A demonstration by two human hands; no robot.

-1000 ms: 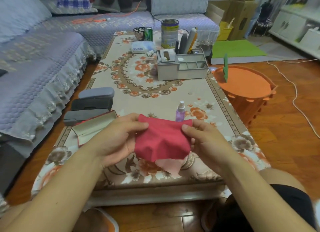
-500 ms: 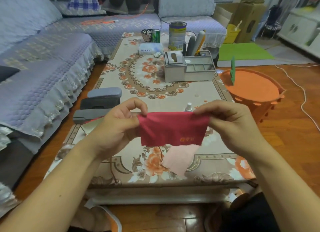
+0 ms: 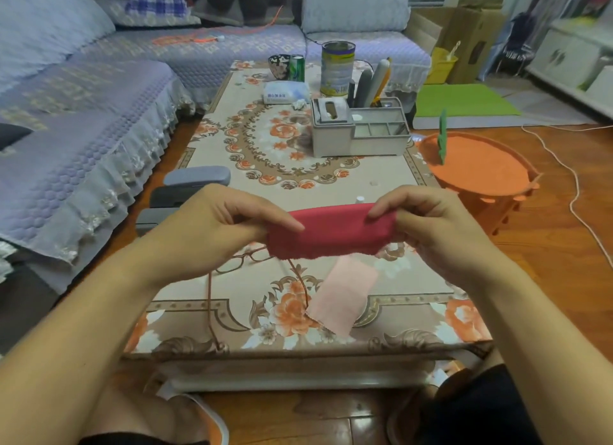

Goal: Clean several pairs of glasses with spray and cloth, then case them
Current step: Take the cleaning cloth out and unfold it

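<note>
Your left hand [image 3: 212, 227] and right hand [image 3: 431, 225] each pinch an end of the red cloth [image 3: 328, 234], held above the desk [image 3: 331, 179]; glasses [image 3: 242, 260] lie below, beside a pink cloth [image 3: 343, 298].

Bare forearms, no sleeves, no rings or watch on the left hand [image 3: 212, 227] or right hand [image 3: 431, 225]. Dark black shorts [image 3: 481, 408] below; orange-trimmed slipper [image 3: 205, 421].

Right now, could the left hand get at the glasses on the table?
Probably yes, once it lets go. The left hand pinches the red cloth just above the glasses, which lie open on the table with nothing covering them.
</note>
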